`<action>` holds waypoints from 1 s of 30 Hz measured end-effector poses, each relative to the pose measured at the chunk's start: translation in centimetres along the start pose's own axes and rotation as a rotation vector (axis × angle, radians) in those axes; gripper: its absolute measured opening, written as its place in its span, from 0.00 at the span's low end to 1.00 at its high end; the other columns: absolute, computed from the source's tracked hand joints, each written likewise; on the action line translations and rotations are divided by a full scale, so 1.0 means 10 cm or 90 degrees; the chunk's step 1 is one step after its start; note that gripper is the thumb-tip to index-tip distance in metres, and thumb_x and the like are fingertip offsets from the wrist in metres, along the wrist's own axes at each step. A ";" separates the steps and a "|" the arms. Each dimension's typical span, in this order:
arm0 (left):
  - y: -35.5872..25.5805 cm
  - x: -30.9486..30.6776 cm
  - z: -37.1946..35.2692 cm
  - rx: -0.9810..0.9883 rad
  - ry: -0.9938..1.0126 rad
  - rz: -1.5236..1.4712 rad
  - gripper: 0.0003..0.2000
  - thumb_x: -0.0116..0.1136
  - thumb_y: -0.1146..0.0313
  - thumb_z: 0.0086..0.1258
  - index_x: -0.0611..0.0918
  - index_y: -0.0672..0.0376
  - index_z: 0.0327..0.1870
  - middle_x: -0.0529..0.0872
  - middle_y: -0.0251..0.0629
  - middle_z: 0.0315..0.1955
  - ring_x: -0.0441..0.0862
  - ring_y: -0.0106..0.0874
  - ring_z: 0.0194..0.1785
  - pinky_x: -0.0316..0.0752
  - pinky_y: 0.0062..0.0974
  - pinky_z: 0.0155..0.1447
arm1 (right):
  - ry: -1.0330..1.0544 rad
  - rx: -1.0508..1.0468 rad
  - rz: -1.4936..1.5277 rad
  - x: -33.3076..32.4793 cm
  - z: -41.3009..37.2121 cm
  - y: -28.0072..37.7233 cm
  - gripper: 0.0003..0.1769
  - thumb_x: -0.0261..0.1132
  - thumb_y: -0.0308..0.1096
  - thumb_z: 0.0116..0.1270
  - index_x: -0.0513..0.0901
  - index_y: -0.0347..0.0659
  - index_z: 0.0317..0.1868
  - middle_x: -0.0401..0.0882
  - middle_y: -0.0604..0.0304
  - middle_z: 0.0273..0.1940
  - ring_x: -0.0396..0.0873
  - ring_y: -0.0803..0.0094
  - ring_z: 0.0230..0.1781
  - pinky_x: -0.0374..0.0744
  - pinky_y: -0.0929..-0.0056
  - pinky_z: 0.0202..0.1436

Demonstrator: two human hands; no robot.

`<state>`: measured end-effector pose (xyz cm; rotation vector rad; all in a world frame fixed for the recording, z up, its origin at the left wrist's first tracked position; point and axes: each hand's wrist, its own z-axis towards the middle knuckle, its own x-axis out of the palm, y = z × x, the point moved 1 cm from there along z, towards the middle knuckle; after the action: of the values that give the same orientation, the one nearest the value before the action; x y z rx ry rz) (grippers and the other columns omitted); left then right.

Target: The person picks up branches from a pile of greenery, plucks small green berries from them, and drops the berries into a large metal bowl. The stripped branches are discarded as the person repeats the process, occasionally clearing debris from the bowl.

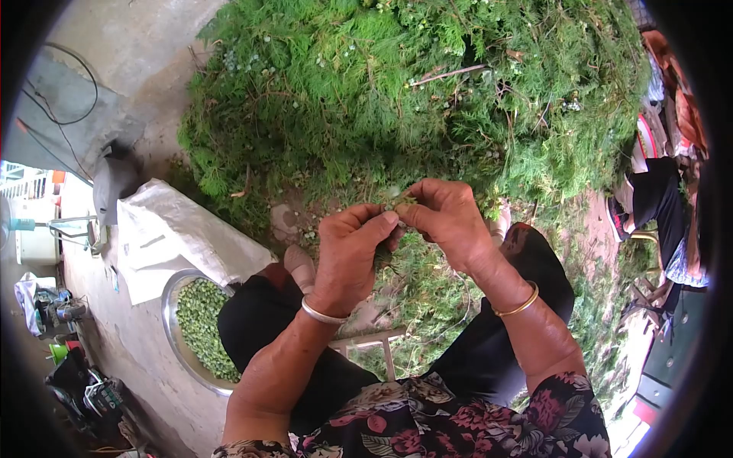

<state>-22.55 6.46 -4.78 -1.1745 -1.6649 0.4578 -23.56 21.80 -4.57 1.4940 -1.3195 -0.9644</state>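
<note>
My left hand (pixel 347 252) and my right hand (pixel 447 214) meet above my knees, fingertips pinched together on a small green sprig (pixel 402 203). A silver bangle sits on the left wrist, a gold one on the right. A big heap of feathery green plants (pixel 412 84) lies on the ground just beyond my hands. To my left a round metal basin (pixel 169 305) holds picked green pods (pixel 200 324). My legs in black trousers are spread below my arms.
A white woven sack (pixel 172 237) lies by the basin on the concrete floor. Another seated person in dark clothes (pixel 660 198) is at the right edge. Cables, tools and clutter line the far left. Loose green stalks cover the ground between my feet.
</note>
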 end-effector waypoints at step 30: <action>-0.19 -0.08 -0.04 -0.023 0.009 0.133 0.06 0.60 0.78 0.60 0.78 0.71 0.34 0.80 0.36 0.24 0.75 0.22 0.26 0.70 0.18 0.31 | -0.090 0.074 0.186 -0.24 0.01 0.22 0.07 0.65 0.29 0.60 0.83 0.31 0.32 0.77 0.66 0.22 0.71 0.83 0.22 0.68 0.85 0.23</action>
<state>-23.05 4.83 -3.60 -1.3825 -1.5511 0.5493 -24.64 24.14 -2.51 1.2884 -1.6673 -0.8261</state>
